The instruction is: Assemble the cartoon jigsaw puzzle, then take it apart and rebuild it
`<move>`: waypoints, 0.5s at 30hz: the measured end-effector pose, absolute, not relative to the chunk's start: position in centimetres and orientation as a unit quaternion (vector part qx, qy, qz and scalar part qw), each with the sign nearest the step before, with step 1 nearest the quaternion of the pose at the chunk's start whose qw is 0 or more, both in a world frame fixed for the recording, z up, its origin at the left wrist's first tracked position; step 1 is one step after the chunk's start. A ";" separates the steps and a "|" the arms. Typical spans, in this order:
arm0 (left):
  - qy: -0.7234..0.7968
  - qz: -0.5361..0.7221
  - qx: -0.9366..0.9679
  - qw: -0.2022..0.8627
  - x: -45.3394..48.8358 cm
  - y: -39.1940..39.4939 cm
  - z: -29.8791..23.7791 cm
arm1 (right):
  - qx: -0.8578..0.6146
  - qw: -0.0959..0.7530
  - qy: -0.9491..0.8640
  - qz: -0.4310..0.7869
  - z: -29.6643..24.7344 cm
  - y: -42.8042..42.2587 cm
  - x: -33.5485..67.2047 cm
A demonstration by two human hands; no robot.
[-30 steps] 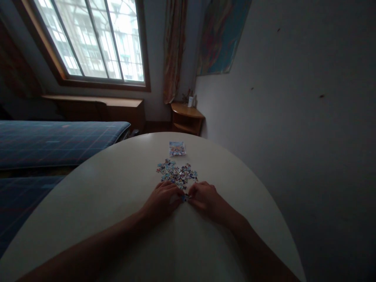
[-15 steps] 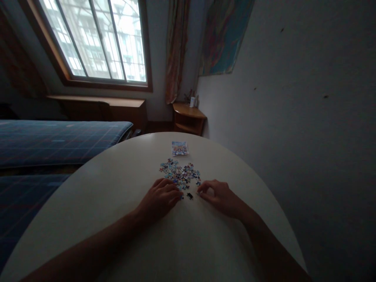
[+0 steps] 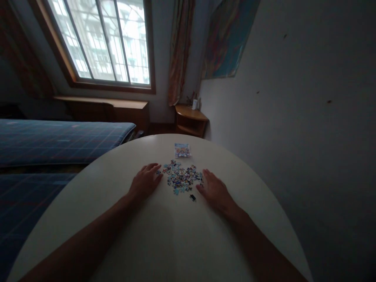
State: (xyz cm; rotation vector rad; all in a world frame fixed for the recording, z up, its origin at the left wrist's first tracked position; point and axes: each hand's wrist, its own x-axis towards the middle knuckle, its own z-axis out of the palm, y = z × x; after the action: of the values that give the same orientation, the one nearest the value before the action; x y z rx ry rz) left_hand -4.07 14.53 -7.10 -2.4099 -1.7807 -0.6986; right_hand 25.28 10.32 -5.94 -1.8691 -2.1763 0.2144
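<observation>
Sorting seems under way: small, flat, multicoloured, knob-edged jigsaw pieces (image 3: 181,180) lie between the left hand (image 3: 143,182), whose grip I can't tell, and the loosely spread right hand (image 3: 216,193). Lifting one calls for a fingertip pinch.

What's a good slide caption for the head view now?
Left hand and right hand flank scattered jigsaw pieces on a round white table, a small printed picture beyond.
</observation>
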 end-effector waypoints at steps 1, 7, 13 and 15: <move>-0.563 -0.225 -0.795 0.024 -3.7 14.5 -7.3 | -0.634 0.113 -0.761 0.079 -6.0 10.4 24.8; -0.460 -0.142 -0.875 -0.050 -2.8 14.3 -7.5 | -0.560 0.071 -0.819 0.102 -5.4 11.5 24.2; -0.437 -0.157 -0.884 -0.060 -3.2 13.9 -7.0 | -0.569 0.139 -0.807 0.082 -5.8 12.2 24.8; -0.421 -0.160 -0.891 -0.058 -3.1 13.7 -6.8 | -0.574 0.139 -0.805 0.062 -6.0 12.5 25.2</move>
State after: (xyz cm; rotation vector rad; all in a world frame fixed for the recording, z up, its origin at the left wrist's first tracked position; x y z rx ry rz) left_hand -3.13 13.70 -6.78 -2.9078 -1.3751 -0.5219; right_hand 25.19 12.52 -5.98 -1.6596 -2.3260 0.1780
